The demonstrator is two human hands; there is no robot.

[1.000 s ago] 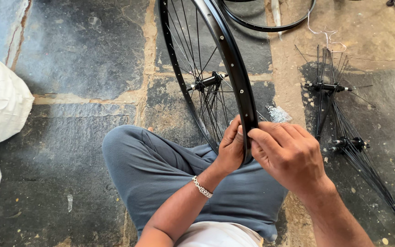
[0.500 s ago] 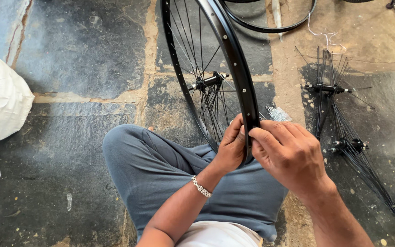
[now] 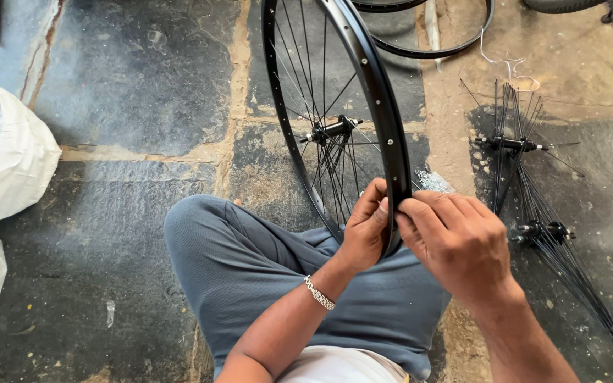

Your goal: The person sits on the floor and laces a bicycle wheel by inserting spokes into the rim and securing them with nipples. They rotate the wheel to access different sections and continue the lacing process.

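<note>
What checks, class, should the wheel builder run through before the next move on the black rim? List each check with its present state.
1. Left hand grips the black rim at its near edge: ok.
2. Right hand pinches the rim from the other side, fingertips against it: ok.
3. Rim stands upright, its lower part resting in the lap of the grey trousers: ok.
4. Hub sits within the rim, with spokes running out to it: ok.
5. Whether a nipple or spoke end is between the fingertips: cannot tell, the fingers hide it.
6. Spare hubs with loose spokes lie on the stone floor at the right side: ok.
</note>
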